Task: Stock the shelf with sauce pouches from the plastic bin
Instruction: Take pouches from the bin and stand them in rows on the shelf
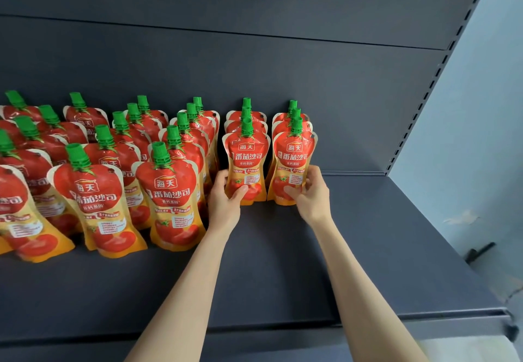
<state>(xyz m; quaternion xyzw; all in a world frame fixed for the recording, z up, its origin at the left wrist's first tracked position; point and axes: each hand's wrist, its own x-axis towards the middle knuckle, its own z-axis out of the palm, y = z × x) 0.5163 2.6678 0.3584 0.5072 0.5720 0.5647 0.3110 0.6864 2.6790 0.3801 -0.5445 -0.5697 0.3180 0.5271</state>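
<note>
We find the shelf (368, 248) bare near and right; upright sauce pouch rows (167, 191) block the far left.

Left hand (225, 197), right hand (311, 191), gripping upright pouches (246, 163)

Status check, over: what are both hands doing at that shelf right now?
Left hand gripping front pouch. Right hand gripping neighbouring pouch. Both upright on shelf. Nothing in the way.

Head view — close, down onto shelf (283, 276)
</note>
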